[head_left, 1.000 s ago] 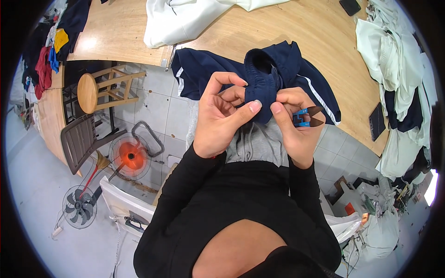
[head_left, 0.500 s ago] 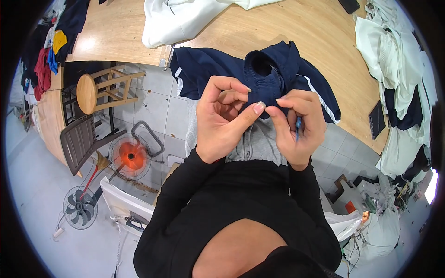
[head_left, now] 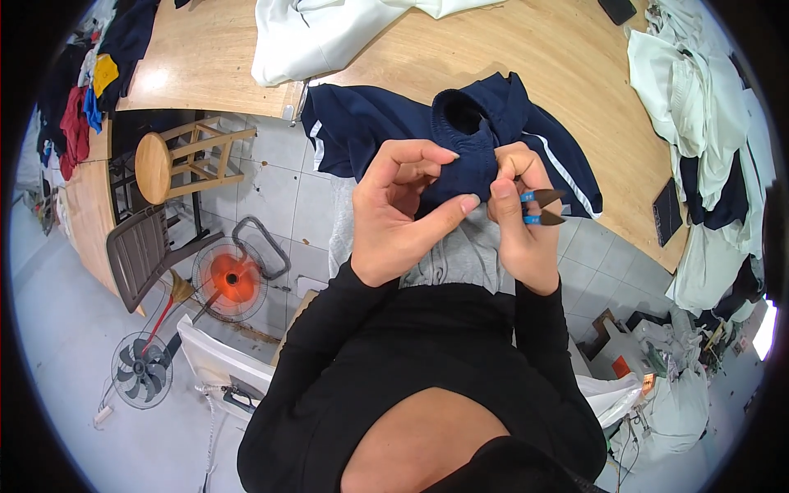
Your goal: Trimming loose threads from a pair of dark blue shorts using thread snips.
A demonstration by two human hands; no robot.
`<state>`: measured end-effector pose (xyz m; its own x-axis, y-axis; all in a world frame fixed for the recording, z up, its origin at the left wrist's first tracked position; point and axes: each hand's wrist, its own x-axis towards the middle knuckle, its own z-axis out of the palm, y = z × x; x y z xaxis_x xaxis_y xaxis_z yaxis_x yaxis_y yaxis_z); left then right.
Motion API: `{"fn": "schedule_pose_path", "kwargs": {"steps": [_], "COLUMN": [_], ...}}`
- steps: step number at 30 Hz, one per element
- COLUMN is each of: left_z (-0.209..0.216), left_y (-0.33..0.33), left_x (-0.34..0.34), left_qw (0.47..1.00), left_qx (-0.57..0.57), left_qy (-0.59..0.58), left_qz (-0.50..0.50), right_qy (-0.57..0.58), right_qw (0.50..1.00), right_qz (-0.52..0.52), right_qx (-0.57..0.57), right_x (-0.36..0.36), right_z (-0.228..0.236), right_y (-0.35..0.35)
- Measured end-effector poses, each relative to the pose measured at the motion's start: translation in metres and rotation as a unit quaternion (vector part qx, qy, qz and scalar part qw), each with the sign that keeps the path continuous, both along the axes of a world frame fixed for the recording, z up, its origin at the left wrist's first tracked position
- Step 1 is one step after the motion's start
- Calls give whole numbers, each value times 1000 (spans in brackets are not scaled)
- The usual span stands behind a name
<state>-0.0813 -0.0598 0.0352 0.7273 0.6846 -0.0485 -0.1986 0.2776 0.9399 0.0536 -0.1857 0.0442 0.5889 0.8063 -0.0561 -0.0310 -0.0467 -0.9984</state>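
Head view: down over table and both hands, near each other at one garment.
Garment: navy, white side stripes; spread across the table's near edge, elastic band bunched up toward the wearer of the black sleeves.
Band opening: open loop facing up, too dark inside to tell contents.
Left hand: clamped on the band's left side, forefinger and thumb tips on the cloth, spread apart.
Right hand: thumb and bent forefinger together at the band's right edge; snips held in the same grip.
Snips: blue, dark blades parted, pointing right.
Table, far side: white cloth, crumpled.
Table, right: pale clothes heaped over the edge; dark slab just beside.
Bundle: white, sack-like, lower right; contents hidden.
Floor, left: stool, chair, fan.
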Motion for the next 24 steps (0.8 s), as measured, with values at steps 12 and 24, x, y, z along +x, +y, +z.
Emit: {"fn": "schedule_pose_path", "kwargs": {"steps": [12, 24], "left_z": [5, 17], "left_y": [0, -10], "left_x": [2, 15], "left_qw": [993, 990], "left_qx": [95, 54], "left_qy": [50, 27], "left_qz": [51, 126], "right_qy": [52, -157], "right_qw": [993, 984], "right_qz": [-88, -79], "right_qx": [-64, 2], "right_x": [5, -32], "right_z": [13, -2], "right_y": [-26, -15]}}
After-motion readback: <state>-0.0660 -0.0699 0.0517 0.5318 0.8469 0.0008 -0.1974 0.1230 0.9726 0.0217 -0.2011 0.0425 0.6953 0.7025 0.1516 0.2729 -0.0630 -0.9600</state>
